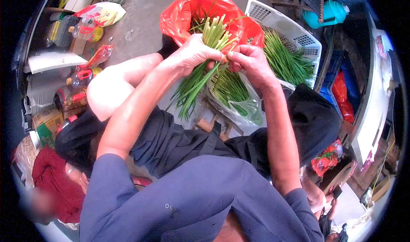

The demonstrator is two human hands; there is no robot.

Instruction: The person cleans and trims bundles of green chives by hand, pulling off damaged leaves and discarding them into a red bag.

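My left hand is closed around a bunch of garlic chives, its pale cut ends pointing away from me and the green leaves hanging toward my lap. Beside it, my right hand is pinched at the edge of the bunch, close to my left thumb. A tiny orange-red bit shows between the two hands; what the right fingertips hold is too small to make out. Just below the hands, a clear plastic bag holds more chives. An open red plastic bag with loose stalks inside stands beyond them.
A white plastic basket with chives stands at the right. Bottles of oil line the left side. A teal jug sits at the back right. Other people are near the lower left, in a red sleeve, and the lower right.
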